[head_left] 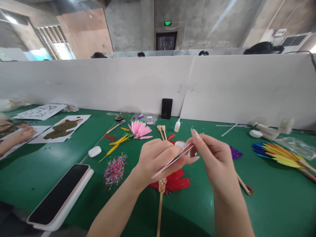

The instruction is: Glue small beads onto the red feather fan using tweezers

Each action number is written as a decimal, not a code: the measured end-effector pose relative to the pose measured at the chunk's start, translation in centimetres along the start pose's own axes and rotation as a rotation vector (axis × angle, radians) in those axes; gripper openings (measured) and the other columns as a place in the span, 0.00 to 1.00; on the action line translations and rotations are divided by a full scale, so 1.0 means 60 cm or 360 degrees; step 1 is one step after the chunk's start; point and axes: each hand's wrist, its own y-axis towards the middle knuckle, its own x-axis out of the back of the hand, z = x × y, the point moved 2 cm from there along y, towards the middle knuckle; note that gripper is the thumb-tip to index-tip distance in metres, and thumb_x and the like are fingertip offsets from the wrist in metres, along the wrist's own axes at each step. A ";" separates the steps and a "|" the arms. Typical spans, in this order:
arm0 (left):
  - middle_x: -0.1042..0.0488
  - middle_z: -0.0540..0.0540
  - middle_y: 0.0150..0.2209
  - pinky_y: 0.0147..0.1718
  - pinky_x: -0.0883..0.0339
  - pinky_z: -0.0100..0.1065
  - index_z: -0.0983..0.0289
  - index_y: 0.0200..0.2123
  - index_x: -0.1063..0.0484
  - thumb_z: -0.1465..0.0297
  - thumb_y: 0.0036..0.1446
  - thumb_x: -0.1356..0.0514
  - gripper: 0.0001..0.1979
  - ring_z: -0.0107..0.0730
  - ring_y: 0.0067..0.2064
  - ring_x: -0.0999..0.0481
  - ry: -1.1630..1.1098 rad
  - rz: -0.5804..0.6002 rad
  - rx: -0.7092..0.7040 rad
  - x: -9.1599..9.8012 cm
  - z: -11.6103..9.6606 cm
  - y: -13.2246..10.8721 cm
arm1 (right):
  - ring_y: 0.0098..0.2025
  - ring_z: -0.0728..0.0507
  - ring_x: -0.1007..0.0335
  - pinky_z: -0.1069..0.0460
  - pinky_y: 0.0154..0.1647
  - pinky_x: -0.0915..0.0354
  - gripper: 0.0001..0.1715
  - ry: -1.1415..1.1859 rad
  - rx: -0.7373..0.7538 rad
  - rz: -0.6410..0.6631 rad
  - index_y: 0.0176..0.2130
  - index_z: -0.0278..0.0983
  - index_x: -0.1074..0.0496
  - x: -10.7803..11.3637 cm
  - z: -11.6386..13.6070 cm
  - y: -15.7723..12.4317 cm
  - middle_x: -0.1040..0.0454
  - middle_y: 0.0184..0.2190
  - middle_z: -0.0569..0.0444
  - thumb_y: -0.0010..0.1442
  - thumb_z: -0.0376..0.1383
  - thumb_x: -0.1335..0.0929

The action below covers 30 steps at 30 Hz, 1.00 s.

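My left hand (159, 156) is closed around pale pink tweezers (170, 163), which slant up to the right across its fingers. At their upper end is my right hand (217, 158), its fingers bent together; whatever they pinch is too small to make out. Below both hands lies a fan of red feathers (177, 184) on a wooden stick (160, 210), with small beads or bits at the joint. Part of this fan is hidden by my left hand. A small white round container (180, 144) shows just behind my fingers.
Loose multicoloured sequins (115, 171) lie left of my hands, near a phone (60, 194). Behind are pink feathers (139, 129), a glue bottle (177, 125) and an upright black phone (167, 108). Rainbow feathers (278, 153) lie right. Another person's hand (23, 134) works far left.
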 end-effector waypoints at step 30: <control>0.34 0.48 0.17 0.18 0.43 0.26 0.63 0.26 0.32 0.75 0.59 0.46 0.09 0.22 0.19 0.38 -0.0303 0.0026 0.0380 0.008 0.000 0.006 | 0.21 0.51 0.39 0.56 0.20 0.42 0.21 0.0009 -0.0086 0.0371 0.23 0.37 0.30 0.006 -0.011 0.002 0.29 0.19 0.56 0.63 0.45 0.36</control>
